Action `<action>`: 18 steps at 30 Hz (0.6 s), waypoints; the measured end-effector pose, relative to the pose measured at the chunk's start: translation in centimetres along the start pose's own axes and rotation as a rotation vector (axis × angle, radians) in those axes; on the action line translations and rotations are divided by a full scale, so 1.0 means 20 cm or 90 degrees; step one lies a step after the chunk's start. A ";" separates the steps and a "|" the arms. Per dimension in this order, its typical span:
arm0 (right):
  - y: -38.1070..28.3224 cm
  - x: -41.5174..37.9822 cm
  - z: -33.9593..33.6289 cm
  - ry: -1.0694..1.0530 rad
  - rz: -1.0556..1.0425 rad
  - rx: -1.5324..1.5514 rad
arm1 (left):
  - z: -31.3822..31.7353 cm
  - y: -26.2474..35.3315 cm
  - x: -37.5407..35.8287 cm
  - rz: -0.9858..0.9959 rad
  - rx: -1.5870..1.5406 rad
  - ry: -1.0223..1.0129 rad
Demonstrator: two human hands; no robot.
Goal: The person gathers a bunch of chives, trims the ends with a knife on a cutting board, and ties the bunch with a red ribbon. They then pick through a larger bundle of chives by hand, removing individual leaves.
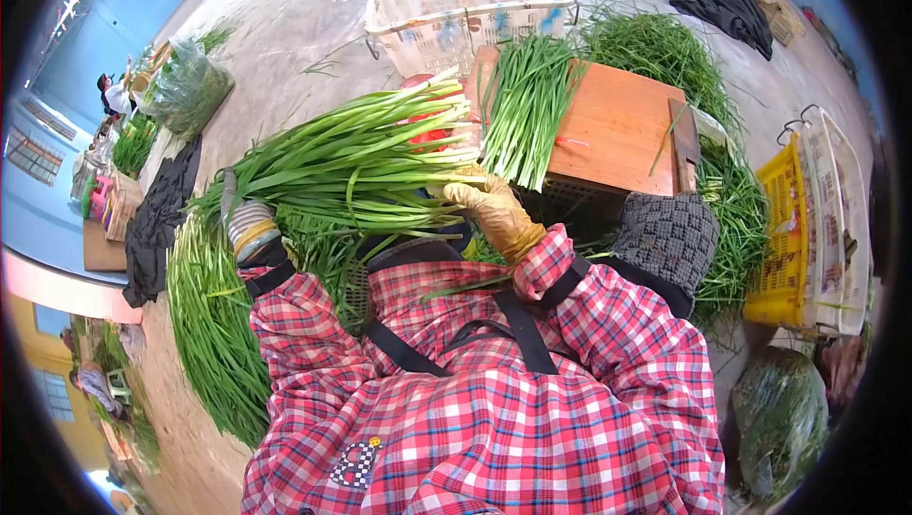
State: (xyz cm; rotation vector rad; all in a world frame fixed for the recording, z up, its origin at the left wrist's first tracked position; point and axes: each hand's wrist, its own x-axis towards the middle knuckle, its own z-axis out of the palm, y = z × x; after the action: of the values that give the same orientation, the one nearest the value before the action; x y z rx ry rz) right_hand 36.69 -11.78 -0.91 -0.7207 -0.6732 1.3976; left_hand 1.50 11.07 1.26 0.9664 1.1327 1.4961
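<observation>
A large bunch of garlic chives (351, 154) lies across in front of me, pale stem ends to the right. My left hand (249, 222), in a grey glove, grips its leafy end; the leaves partly hide the fingers. My right hand (502, 215), in a yellow glove, has its fingers closed at the lower stem ends. Another bundle of chives (537, 106) rests on the wooden board (613, 125) just beyond the right hand. A knife (685, 140) with a broad dark blade lies along the board's right edge.
A white plastic basket (470, 16) stands beyond the board. Loose chives are heaped at left (214, 325) and right (655, 49). Yellow and white crates (788, 230) stand at right, near a filled plastic bag (779, 410). Black cloth (161, 220) lies at left.
</observation>
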 end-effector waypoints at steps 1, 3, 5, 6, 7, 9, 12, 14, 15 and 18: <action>0.01 0.01 -0.01 0.001 -0.012 -0.005 | 0.01 0.01 0.00 -0.040 -0.118 0.010; 0.02 0.01 -0.02 0.002 0.000 0.007 | 0.10 0.08 -0.06 -0.067 -0.128 0.055; 0.01 0.01 -0.03 0.009 0.009 0.020 | 0.19 0.13 -0.14 -0.095 -0.136 0.096; 0.02 0.01 -0.03 0.012 -0.011 0.033 | 0.21 0.14 -0.16 -0.114 -0.180 0.087; 0.02 0.01 -0.03 0.013 -0.031 0.046 | 0.22 0.15 -0.17 -0.133 -0.224 0.079; 0.02 0.01 -0.03 0.012 -0.034 0.056 | 0.10 0.04 -0.06 -0.087 -0.160 0.059; 0.02 -0.02 -0.07 -0.002 -0.024 0.036 | 0.02 -0.05 0.00 -0.004 0.037 0.015; 0.01 -0.06 -0.11 -0.016 -0.012 0.006 | 0.03 -0.04 0.00 0.035 0.169 -0.011; -0.01 -0.08 -0.11 -0.013 -0.008 -0.019 | 0.11 0.03 -0.07 0.031 0.122 0.001; -0.10 -0.14 -0.04 0.016 -0.024 0.011 | 0.28 0.06 -0.24 0.138 0.178 -0.035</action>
State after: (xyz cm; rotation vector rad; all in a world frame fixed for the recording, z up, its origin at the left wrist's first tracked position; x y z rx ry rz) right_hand 38.41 -14.76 0.16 -0.7075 -0.6514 1.3568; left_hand 7.44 7.26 3.70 1.3502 1.2505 1.4937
